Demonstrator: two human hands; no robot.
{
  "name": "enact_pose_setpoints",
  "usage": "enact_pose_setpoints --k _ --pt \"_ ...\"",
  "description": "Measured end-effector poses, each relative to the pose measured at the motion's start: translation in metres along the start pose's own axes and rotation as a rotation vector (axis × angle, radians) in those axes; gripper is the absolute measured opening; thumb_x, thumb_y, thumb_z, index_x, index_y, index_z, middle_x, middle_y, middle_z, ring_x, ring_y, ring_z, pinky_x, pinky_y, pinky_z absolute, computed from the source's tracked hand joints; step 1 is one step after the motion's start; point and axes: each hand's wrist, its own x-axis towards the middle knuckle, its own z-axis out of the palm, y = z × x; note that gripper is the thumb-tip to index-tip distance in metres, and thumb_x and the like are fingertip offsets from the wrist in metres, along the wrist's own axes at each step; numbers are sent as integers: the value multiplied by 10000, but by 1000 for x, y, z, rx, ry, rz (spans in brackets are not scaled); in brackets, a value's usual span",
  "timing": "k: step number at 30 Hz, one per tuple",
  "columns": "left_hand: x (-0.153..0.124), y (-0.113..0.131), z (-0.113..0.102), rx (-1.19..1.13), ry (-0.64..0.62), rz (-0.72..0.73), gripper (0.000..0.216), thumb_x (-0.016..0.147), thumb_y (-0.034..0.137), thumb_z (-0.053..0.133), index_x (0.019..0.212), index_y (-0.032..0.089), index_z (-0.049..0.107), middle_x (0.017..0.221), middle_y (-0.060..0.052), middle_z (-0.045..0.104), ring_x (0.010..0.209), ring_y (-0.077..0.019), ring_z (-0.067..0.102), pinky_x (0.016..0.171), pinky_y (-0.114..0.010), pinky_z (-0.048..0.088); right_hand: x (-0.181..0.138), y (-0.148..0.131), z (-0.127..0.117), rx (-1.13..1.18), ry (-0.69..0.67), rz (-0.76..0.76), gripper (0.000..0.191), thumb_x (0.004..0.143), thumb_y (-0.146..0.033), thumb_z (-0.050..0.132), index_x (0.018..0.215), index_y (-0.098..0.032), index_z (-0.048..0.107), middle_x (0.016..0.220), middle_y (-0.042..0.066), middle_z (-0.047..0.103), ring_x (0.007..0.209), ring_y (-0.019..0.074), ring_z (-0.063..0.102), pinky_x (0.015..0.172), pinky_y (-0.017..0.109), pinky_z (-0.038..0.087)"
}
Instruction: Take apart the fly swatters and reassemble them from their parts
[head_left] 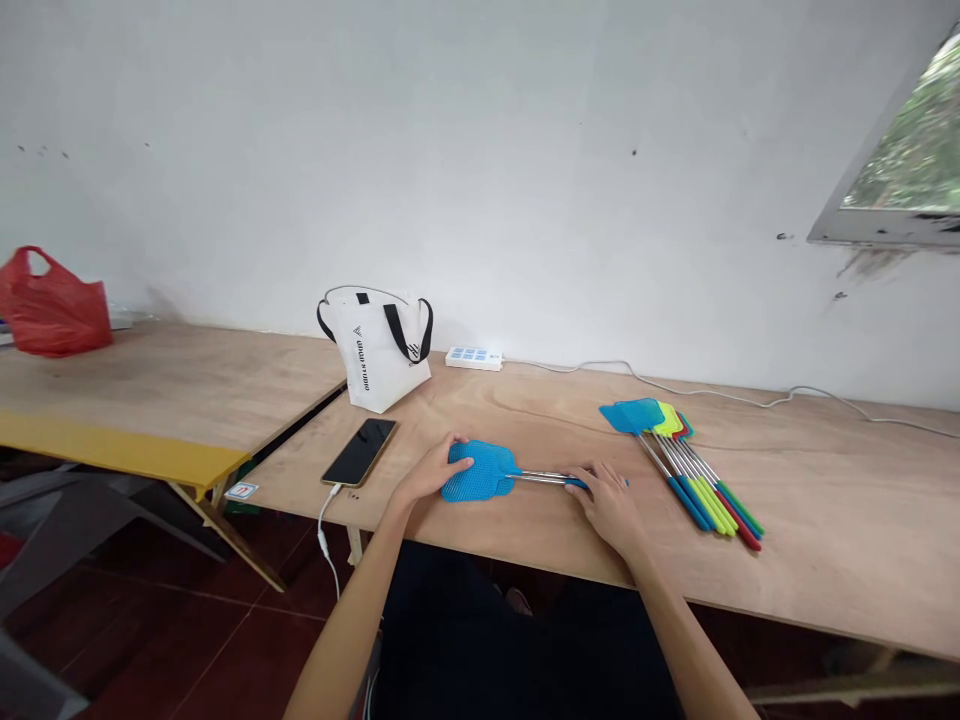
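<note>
Blue fly swatters [480,472], with at least two metal rods showing, lie sideways just above or on the table in front of me. My left hand [439,470] grips the mesh heads at their left edge, thumb on top. At the other end, my right hand [606,505] is closed around the blue handles, which its fingers mostly cover. To the right of that hand lies a fanned row of fly swatters [686,470] in blue, yellow-green, red and green. Their heads point away from me and their handles point toward me.
A phone [360,452] on a white cable lies left of my left hand. Behind it stands a white bag [379,350] with black handles. A power strip [474,358] sits by the wall, its cord running right. A red plastic bag [56,305] rests on the neighbouring table.
</note>
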Motion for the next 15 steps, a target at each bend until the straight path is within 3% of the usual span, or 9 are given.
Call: enact_pose_setpoints --k 8,15 --pt "-1 33 -4 -217 117 66 555 816 443 716 1279 238 490 1179 -67 624 1016 -229 645 841 -352 559 1 -14 -12 57 -39 -79 339 1001 -302 430 1280 -323 622 1239 67 664 1143 269 592 972 442 451" --pt "-10 64 -6 -213 261 182 492 816 478 745 1203 217 591 1199 -84 645 1140 -263 619 944 -368 537 3 -21 -22 146 -37 -86 319 1006 -409 454 1240 -315 648 1228 62 702 1156 273 620 1002 462 462"
